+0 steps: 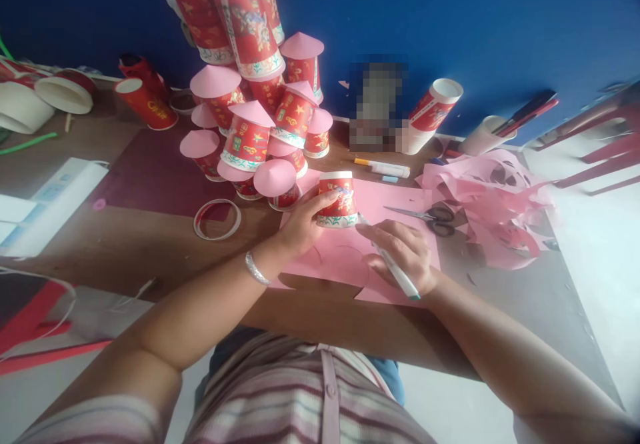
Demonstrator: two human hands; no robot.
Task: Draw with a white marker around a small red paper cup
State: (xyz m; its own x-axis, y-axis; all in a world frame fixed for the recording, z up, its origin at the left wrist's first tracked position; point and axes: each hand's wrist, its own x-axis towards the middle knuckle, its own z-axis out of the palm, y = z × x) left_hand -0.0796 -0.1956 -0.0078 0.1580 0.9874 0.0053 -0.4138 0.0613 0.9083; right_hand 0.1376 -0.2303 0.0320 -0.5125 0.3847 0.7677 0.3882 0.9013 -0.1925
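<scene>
Red paper cup (345, 205), clamped in the left hand (304, 223), could twist, making the marker (401, 278) gripped by the right hand (411, 249) streak.

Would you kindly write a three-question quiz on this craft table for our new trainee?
1. What does the left hand hold?
2. True or false: the right hand holds the scissors.
3. What colour are the paper cones topping the cups: A) blue, B) pink, C) green?

Key: 1. A red-and-white paper cup. 2. False; it holds a marker. 3. B.
</scene>
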